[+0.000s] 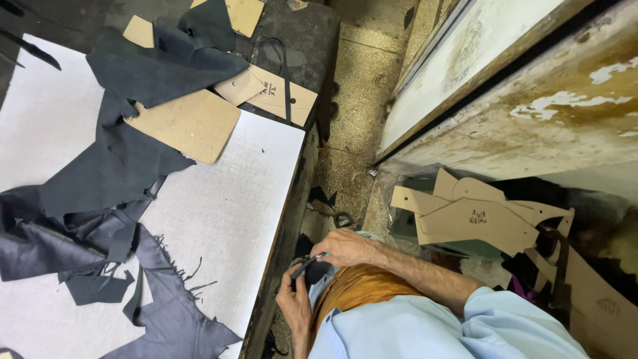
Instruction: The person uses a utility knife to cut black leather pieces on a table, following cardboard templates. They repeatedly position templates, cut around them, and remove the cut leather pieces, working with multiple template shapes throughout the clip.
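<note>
White cutting board (219,213) fills the left of the frame, dark leather scraps (126,166) strewn across it; at bottom centre the right hand (349,247) pinches a slim dark tool (307,264), its tip meeting the left hand's (294,302) curled fingers

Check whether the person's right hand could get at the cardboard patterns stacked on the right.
Probably yes: the right hand holds a thin tool near the knee, and nothing stands between it and the cardboard patterns close beside the forearm.
</note>
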